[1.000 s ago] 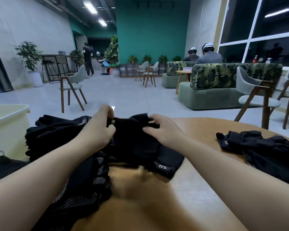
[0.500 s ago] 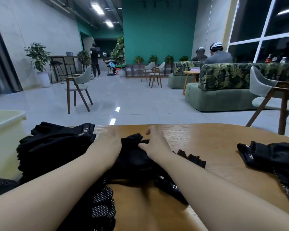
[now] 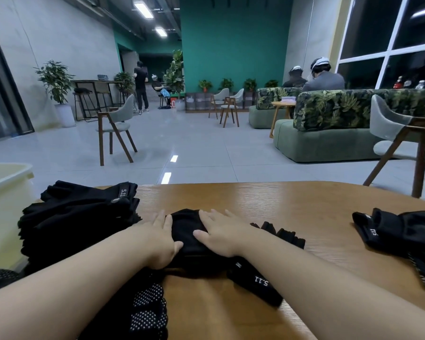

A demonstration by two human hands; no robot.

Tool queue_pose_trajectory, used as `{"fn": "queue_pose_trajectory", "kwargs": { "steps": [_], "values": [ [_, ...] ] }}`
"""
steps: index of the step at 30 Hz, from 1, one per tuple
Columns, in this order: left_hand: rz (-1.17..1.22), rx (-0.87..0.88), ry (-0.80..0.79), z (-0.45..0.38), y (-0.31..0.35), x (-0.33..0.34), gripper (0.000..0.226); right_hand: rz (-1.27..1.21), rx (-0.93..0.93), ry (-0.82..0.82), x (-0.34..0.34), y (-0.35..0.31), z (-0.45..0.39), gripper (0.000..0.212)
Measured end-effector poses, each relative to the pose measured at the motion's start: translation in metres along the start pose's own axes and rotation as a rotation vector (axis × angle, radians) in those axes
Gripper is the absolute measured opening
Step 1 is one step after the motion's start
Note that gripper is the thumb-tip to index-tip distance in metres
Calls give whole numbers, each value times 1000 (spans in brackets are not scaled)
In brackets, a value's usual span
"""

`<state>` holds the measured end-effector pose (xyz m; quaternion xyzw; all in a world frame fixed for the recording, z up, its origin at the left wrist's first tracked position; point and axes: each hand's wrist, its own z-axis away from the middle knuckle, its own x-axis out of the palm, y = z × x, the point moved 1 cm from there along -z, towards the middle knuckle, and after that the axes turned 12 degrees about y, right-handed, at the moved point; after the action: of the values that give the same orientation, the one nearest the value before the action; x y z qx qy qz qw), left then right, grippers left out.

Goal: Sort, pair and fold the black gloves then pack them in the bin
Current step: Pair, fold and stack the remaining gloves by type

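wooden tabletop (image 3: 292,207): rounded far edge, warm brown grain, carries all glove items listed below.

folded glove pair (image 3: 187,231): black, lying at the middle of the tabletop near its front, under both hands. a cuff with white "5.11" lettering (image 3: 260,282) sticks out toward the viewer beside the right forearm; short black finger ends (image 3: 280,233) fan out to the right of the right hand.

left hand (image 3: 160,238): flat, fingers straight and together, palm down, pressing on the left part of the folded glove pair; thumb lies along its near edge.

right hand (image 3: 221,233): flat, fingers straight and slightly spread, palm down on the right part of the same pair; thumb points left toward the left hand. the two hands are just beside each other, not touching.

glove stack (image 3: 76,217): black, piled at the left of the tabletop, touching the left wrist area; a labelled strap (image 3: 123,192) rests on top.

dotted glove (image 3: 147,307): black with white grip dots, at the front edge below the left forearm.

loose gloves (image 3: 398,234): black heap at the right edge of the tabletop, well apart from the hands, one cuff lettered.

bin (image 3: 5,192): pale yellow plastic, at the far left beside the glove stack; its inside cannot be seen.

background: grey tiled floor, wooden chairs, green leaf-print sofa (image 3: 341,123), potted plants, teal wall, seated and standing people.
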<state>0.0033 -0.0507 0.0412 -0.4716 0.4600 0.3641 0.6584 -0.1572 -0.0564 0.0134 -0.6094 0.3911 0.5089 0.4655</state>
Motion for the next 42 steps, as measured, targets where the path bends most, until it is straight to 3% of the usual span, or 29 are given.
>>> {"fn": "queue_pose_trajectory", "kwargs": {
  "steps": [6, 12, 16, 19, 23, 26, 30, 34, 38, 42],
  "values": [
    [89, -3, -18, 3, -2, -13, 68, 28, 5, 51, -10, 4, 12, 65],
    [149, 96, 265, 31, 9, -27, 62, -70, 77, 250, -27, 13, 70, 58],
    [245, 185, 353, 60, 39, -25, 60, -89, 171, 317, -18, 21, 116, 51],
    [332, 237, 368, 79, 70, -15, 59, -68, 241, 283, -3, 28, 144, 63],
    [424, 273, 334, 96, 113, 7, 59, -128, 339, 414, 1, 44, 185, 57],
    [514, 247, 362, 104, 139, 17, 58, -74, 471, 464, -5, 66, 213, 56],
    [636, 218, 524, 115, 152, 19, 51, 42, 744, 593, -15, 103, 240, 54],
    [633, 290, 631, 122, 149, 19, 42, -38, 974, 631, -16, 129, 256, 50],
    [701, 341, 599, 122, 149, 20, 45, -2, 961, 647, -19, 133, 249, 49],
    [772, 407, 590, 120, 149, 22, 47, 96, 807, 671, -33, 141, 232, 47]
  ]
}}
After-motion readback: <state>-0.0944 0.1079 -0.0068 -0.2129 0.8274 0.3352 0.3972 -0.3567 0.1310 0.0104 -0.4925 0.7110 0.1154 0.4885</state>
